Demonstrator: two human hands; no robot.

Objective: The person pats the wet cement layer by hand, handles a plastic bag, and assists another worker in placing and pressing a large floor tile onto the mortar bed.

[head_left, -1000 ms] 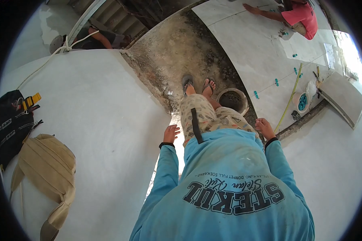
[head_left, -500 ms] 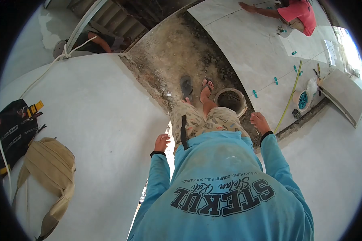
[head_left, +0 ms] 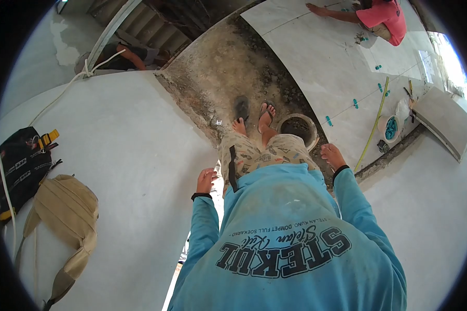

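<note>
My left hand (head_left: 206, 180) hangs beside my left hip, fingers loosely apart, with nothing in it. My right hand (head_left: 334, 157) is at my right side near the dark edge of the tiled floor, its fingers slightly curled and apart, also holding nothing. Between the hands are my patterned shorts (head_left: 290, 150) with a black strap (head_left: 232, 168). A round bucket (head_left: 312, 130) with dark contents stands by my right leg. My feet, in dark sandals (head_left: 242, 108), are on the rough dirty ground (head_left: 218, 67).
A tan bag (head_left: 62, 207) and a black bag (head_left: 23, 163) lie at left. At upper right a co-worker in a red shirt (head_left: 386, 23) crouches on pale tiles (head_left: 316, 62); another person (head_left: 124, 56) is at upper left. A small bucket (head_left: 383, 127) holds teal pieces; a tile (head_left: 441, 119) leans nearby.
Both hands have shifted a little left in view and stay empty. My left foot has stepped, and the view has shifted slightly.
</note>
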